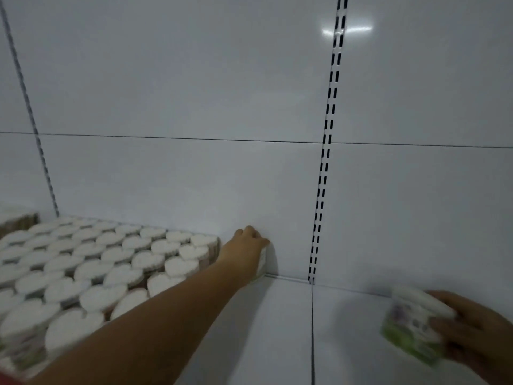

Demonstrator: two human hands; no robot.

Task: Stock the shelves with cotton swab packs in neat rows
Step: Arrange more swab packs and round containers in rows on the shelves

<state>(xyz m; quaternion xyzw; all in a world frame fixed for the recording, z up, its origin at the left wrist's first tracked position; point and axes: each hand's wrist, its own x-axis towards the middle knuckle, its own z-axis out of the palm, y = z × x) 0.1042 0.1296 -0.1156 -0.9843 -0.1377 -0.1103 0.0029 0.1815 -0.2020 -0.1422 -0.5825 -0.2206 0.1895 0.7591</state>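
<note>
Our left hand (247, 245) reaches far in along the shelf (280, 329), fingers wrapped over the top of one cotton swab pack (261, 263). That pack stands upright on the shelf floor with its far side against the white back panel (194, 176), just right of the stocked block. Only a narrow strip of its white and green label shows past our fingers, so we cannot tell whether it touches the nearest stocked pack.

Our right hand (472, 332) sits low at the right edge, closed around a second pack (413, 326). This one is tilted, its white heart-shaped top facing up and left and its green-printed side turned toward us. It is blurred, so the print cannot be read, and we cannot tell if it rests on the shelf or hangs just above it.

To the left of our left forearm, the stocked packs (91, 268) fill the shelf in diagonal rows, white heart-shaped tops up and close together, running from the back panel toward the front edge. Further left, at the picture's edge, stands a darker stack (19, 220) too blurred to make out.

A slotted upright (327, 151) runs down the back panel between our two hands and meets a dark seam (312, 329) in the shelf floor. A thin horizontal joint (166, 138) crosses the panel above. A second upright (27, 107) leans along the far left.
</note>
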